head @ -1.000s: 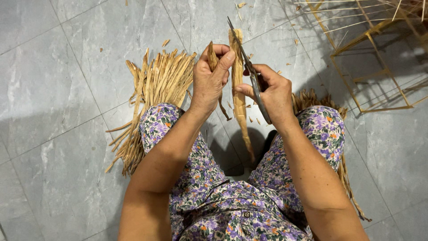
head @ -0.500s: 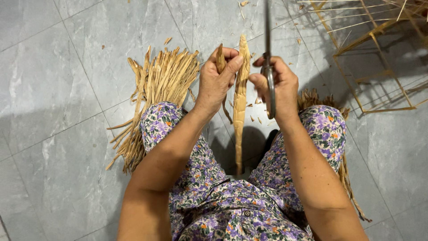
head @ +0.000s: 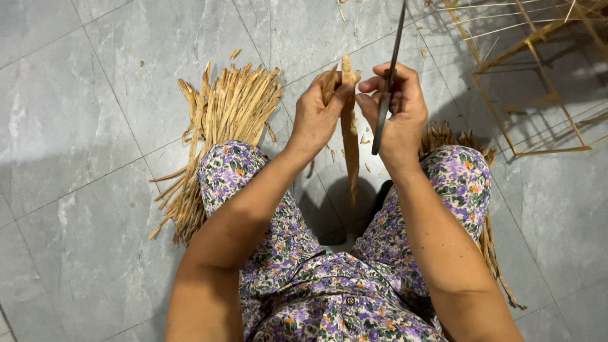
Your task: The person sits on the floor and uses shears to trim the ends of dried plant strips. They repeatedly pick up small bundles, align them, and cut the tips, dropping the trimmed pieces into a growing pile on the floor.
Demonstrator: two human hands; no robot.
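Overhead, the left hand (head: 316,117) is clamped on a long bamboo strip (head: 349,136) held upright above the grey floor (head: 76,126), while the right hand (head: 399,114) grips a dark knife (head: 387,82) just beside it (a pile of split strips (head: 221,114) lies near the left knee).

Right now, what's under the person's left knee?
A fan of pale split strips lies on the grey floor tiles, sticking out from beneath the left knee. The knee and flowered cloth hide where the strips end.
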